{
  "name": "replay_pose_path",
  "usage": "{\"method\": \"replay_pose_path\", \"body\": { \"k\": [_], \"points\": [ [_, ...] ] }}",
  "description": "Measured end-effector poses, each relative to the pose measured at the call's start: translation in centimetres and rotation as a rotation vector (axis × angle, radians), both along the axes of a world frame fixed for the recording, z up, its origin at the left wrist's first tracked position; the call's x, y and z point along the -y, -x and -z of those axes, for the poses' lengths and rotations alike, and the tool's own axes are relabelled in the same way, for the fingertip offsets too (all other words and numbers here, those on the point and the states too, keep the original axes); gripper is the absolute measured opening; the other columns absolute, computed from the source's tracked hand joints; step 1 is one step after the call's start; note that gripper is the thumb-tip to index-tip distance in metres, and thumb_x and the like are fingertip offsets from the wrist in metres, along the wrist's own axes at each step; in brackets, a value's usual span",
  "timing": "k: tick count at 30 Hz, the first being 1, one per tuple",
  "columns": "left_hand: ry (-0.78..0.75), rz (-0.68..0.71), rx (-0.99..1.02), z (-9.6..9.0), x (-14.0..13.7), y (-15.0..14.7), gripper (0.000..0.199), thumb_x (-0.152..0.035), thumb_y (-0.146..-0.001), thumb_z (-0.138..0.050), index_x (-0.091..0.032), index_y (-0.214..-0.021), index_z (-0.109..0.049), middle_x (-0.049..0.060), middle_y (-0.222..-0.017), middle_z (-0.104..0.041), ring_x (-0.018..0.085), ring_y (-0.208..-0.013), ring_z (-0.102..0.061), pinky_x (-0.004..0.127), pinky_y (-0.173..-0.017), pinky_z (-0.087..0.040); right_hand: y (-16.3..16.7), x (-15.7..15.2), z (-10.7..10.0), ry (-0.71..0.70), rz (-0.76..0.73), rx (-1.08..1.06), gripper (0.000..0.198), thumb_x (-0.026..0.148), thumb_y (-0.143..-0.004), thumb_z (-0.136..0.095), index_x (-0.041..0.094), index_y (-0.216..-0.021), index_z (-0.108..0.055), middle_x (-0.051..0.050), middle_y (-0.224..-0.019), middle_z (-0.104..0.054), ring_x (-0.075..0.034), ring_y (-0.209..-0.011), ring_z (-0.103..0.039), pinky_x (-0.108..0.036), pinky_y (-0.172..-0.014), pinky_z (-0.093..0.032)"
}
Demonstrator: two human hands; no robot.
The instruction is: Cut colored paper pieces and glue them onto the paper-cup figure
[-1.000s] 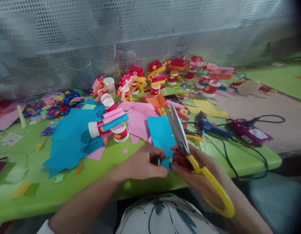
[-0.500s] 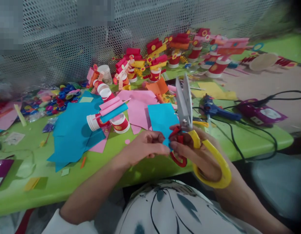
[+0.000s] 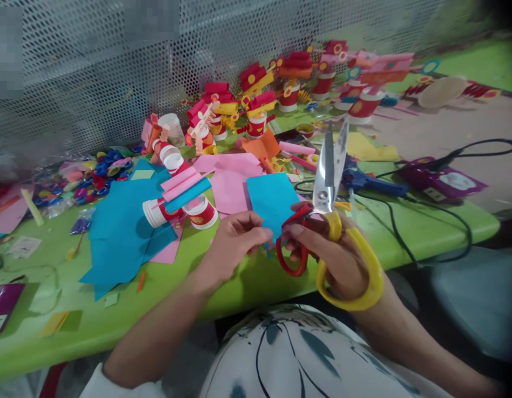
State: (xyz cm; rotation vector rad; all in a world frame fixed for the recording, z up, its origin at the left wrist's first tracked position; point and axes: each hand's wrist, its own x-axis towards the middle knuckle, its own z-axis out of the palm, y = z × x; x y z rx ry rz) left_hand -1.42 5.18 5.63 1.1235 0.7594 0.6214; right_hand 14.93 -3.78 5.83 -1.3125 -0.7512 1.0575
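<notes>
My right hand [image 3: 334, 249] grips a pair of scissors [image 3: 328, 171] with a large yellow loop and a red loop. Their metal blades point up and stand slightly apart. My left hand [image 3: 241, 240] is closed in a pinch beside the red loop. A small piece of blue paper [image 3: 268, 250] shows at its fingertips, mostly hidden. Behind the hands, a blue paper sheet [image 3: 270, 196] lies on the green table [image 3: 239, 293]. To its left is a model of red paper cups [image 3: 201, 211] with pink and blue paper rolls [image 3: 185, 188].
Large blue sheets [image 3: 119, 226] and pink paper [image 3: 229, 188] cover the table's left and middle. A blue glue gun [image 3: 372, 182] with black cables lies at right beside a purple packet [image 3: 440, 179]. Several finished cup models [image 3: 256, 124] line the back, along a perforated metal panel [image 3: 94, 72].
My hands have drawn apart, the left shifting left with the small blue paper. The scissors have tilted a little to the right. The view has shifted slightly.
</notes>
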Motion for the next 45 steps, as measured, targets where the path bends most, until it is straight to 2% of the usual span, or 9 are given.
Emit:
{"method": "replay_pose_path", "body": {
  "k": [4, 9, 12, 16, 24, 29, 39, 41, 45],
  "points": [
    [-0.032, 0.021, -0.022, -0.4, -0.2, 0.2, 0.020, -0.028, -0.074, -0.082, -0.019, -0.070, -0.064, -0.004, -0.061, -0.056, 0.008, -0.054, -0.044, 0.025, -0.054, -0.031, 0.1, 0.0, 0.0, -0.015, -0.010, -0.044, 0.041, 0.051, -0.084, -0.089, 0.027, -0.110, -0.068, 0.003, -0.071, -0.076, -0.017, -0.055, -0.070, -0.028, -0.049, -0.061],
    [-0.011, 0.118, -0.063, -0.8, -0.1, 0.2, 0.018, -0.027, -0.067, -0.080, -0.018, -0.067, -0.064, -0.004, -0.061, -0.057, 0.007, -0.054, -0.041, 0.025, -0.054, -0.029, 0.3, -0.5, -0.5, 0.023, -0.008, 0.020, 0.046, 0.042, -0.069, -0.098, 0.024, -0.100, -0.070, 0.007, -0.062, -0.069, -0.015, -0.048, -0.066, -0.027, -0.047, -0.058],
    [0.008, 0.131, -0.022, -0.5, -0.1, 0.2, 0.023, -0.037, -0.077, -0.075, -0.018, -0.067, -0.066, -0.002, -0.063, -0.060, 0.010, -0.055, -0.045, 0.026, -0.055, -0.033, 0.4, -0.7, -0.6, 0.037, 0.004, 0.057, 0.048, 0.041, -0.067, -0.098, 0.024, -0.101, -0.069, 0.007, -0.063, -0.069, -0.016, -0.047, -0.065, -0.028, -0.046, -0.057],
    [0.048, 0.086, 0.059, -0.1, -0.4, 0.2, 0.043, -0.055, -0.090, -0.059, -0.019, -0.069, -0.070, 0.003, -0.066, -0.066, 0.013, -0.056, -0.051, 0.028, -0.053, -0.036, 0.5, -0.8, -0.3, -0.009, 0.080, 0.076, 0.044, 0.042, -0.072, -0.093, 0.024, -0.105, -0.070, 0.005, -0.070, -0.072, -0.015, -0.052, -0.066, -0.029, -0.051, -0.058],
    [0.010, 0.093, -0.003, -0.2, -0.3, 0.2, 0.028, -0.042, -0.078, -0.085, -0.019, -0.072, -0.070, 0.000, -0.068, -0.068, 0.010, -0.057, -0.052, 0.025, -0.054, -0.037, 0.7, -0.7, 0.1, -0.066, 0.122, 0.193, 0.033, 0.043, -0.076, -0.091, 0.028, -0.091, -0.065, 0.004, -0.071, -0.070, -0.019, -0.061, -0.065, -0.033, -0.058, -0.057],
    [0.031, 0.009, -0.004, -0.8, 0.2, -0.4, 0.038, -0.037, -0.059, -0.099, -0.017, -0.076, -0.072, -0.002, -0.068, -0.066, 0.008, -0.057, -0.052, 0.023, -0.055, -0.037, 0.8, -0.9, 0.2, -0.085, 0.143, 0.221, 0.031, 0.043, -0.080, -0.088, 0.028, -0.095, -0.065, 0.002, -0.074, -0.072, -0.020, -0.064, -0.067, -0.035, -0.059, -0.059],
    [0.021, -0.009, 0.018, -0.1, -0.1, -0.2, 0.032, -0.031, -0.064, -0.095, -0.018, -0.070, -0.067, -0.007, -0.059, -0.054, 0.006, -0.052, -0.043, 0.023, -0.050, -0.030, 1.0, -1.2, 1.1, -0.084, 0.104, 0.031, 0.047, 0.049, -0.070, -0.097, 0.030, -0.100, -0.067, 0.004, -0.074, -0.070, -0.019, -0.062, -0.064, -0.036, -0.057, -0.059],
    [0.021, -0.008, 0.042, -0.1, 0.0, -0.2, 0.030, -0.030, -0.065, -0.094, -0.018, -0.074, -0.069, -0.006, -0.063, -0.058, 0.006, -0.054, -0.045, 0.023, -0.051, -0.031, 1.0, -1.3, 1.1, -0.077, 0.091, 0.012, 0.048, 0.049, -0.067, -0.099, 0.030, -0.099, -0.068, 0.005, -0.074, -0.069, -0.019, -0.062, -0.064, -0.035, -0.057, -0.058],
    [-0.032, -0.029, 0.054, -0.1, 0.4, -0.4, 0.035, -0.031, -0.064, -0.099, -0.019, -0.085, -0.074, -0.002, -0.074, -0.069, 0.009, -0.062, -0.054, 0.024, -0.057, -0.040, 1.2, -1.6, 0.9, -0.099, 0.099, 0.028, 0.037, 0.048, -0.074, -0.094, 0.029, -0.091, -0.067, 0.004, -0.071, -0.068, -0.019, -0.061, -0.063, -0.035, -0.055, -0.058]
  ]
}}
